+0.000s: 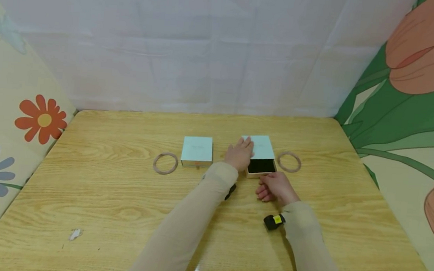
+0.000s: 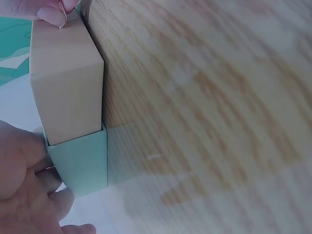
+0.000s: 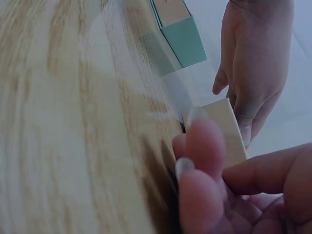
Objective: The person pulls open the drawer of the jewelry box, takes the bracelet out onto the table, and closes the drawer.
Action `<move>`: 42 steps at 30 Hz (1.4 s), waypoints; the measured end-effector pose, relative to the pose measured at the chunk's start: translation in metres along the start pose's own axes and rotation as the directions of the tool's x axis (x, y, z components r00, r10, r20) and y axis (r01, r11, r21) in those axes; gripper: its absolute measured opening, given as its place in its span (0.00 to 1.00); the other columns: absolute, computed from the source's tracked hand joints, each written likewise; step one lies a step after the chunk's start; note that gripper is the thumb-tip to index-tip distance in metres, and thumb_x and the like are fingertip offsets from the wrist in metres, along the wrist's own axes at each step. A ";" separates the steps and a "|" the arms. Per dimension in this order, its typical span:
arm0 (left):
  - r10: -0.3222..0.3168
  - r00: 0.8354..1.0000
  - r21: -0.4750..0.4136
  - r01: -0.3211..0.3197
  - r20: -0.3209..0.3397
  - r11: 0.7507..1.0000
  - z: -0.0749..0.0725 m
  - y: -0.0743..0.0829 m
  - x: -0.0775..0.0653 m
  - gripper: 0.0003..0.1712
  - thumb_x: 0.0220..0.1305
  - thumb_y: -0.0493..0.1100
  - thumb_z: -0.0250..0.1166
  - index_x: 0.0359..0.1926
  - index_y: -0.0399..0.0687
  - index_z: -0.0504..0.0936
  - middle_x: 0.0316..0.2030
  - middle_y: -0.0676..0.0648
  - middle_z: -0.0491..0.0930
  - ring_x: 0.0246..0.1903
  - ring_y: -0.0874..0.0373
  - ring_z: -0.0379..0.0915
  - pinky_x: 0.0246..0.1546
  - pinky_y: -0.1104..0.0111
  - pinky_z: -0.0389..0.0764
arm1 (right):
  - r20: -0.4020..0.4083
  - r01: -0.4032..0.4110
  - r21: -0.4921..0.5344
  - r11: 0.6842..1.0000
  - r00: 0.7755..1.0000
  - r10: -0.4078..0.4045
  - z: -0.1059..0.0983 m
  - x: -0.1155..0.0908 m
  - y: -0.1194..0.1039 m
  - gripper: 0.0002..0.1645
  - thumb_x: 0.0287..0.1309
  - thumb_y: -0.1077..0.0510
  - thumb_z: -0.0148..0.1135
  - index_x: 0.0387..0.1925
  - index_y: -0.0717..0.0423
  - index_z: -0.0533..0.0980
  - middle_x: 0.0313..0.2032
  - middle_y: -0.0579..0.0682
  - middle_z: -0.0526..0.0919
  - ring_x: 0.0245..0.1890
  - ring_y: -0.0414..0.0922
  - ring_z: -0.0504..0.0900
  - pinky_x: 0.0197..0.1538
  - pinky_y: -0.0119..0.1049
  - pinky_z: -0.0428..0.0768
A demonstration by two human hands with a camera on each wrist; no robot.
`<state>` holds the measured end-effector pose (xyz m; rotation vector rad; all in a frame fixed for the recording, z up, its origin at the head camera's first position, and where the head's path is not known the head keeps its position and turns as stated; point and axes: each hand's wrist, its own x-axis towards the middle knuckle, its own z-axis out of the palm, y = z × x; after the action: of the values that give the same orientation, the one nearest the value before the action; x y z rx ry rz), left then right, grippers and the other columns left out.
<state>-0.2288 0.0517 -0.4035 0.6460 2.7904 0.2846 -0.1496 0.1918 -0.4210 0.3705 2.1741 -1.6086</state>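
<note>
A pale turquoise jewelry box sleeve (image 1: 265, 147) lies right of centre, its beige drawer (image 1: 250, 175) partly out toward me with a black inside. My left hand (image 1: 239, 155) rests on the sleeve's left part, fingers extended over it. At the drawer's front, my right hand (image 1: 279, 187) pinches a thin pull loop (image 2: 63, 19), as the left wrist view shows. The loop is hidden behind fingers in the right wrist view. Just right of this box lies a pinkish bangle (image 1: 288, 171).
A second turquoise box (image 1: 197, 149), closed, sits to the left, with another pinkish bangle (image 1: 164, 172) beside it. Black wrist devices hang under both sleeves. A small whitish patch (image 1: 75, 234) marks the wooden table (image 1: 119, 204) at front left. A white cloth (image 1: 177, 56) hangs behind.
</note>
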 end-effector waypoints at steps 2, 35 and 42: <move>-0.001 1.000 0.001 0.001 0.000 1.000 0.000 0.000 0.000 0.30 0.78 0.50 0.37 0.77 0.50 0.48 0.76 0.51 0.39 0.74 0.56 0.33 0.71 0.51 0.49 | -0.005 -0.004 -0.003 1.000 1.000 0.004 0.000 0.001 0.000 0.15 0.73 0.62 0.44 0.37 0.72 0.71 0.19 0.50 0.81 0.16 0.39 0.79 0.21 0.31 0.81; -0.005 1.000 0.009 0.005 -0.004 1.000 -0.001 0.001 -0.001 0.30 0.79 0.50 0.37 0.77 0.50 0.49 0.76 0.52 0.40 0.74 0.56 0.34 0.71 0.51 0.50 | -0.025 -0.014 -0.006 1.000 1.000 0.013 -0.001 0.014 -0.003 0.15 0.73 0.63 0.42 0.37 0.71 0.71 0.18 0.51 0.80 0.16 0.39 0.80 0.20 0.31 0.80; -0.008 1.000 0.003 0.008 -0.003 1.000 0.000 0.001 -0.001 0.30 0.79 0.50 0.37 0.77 0.50 0.49 0.76 0.52 0.40 0.74 0.56 0.34 0.71 0.51 0.51 | -0.015 -0.013 -0.008 1.000 1.000 0.013 0.000 0.015 -0.005 0.15 0.73 0.63 0.42 0.35 0.70 0.71 0.18 0.51 0.80 0.16 0.40 0.80 0.20 0.32 0.80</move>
<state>-0.2274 0.0525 -0.4031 0.6354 2.7963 0.2805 -0.1654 0.1895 -0.4242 0.3951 2.1846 -1.5940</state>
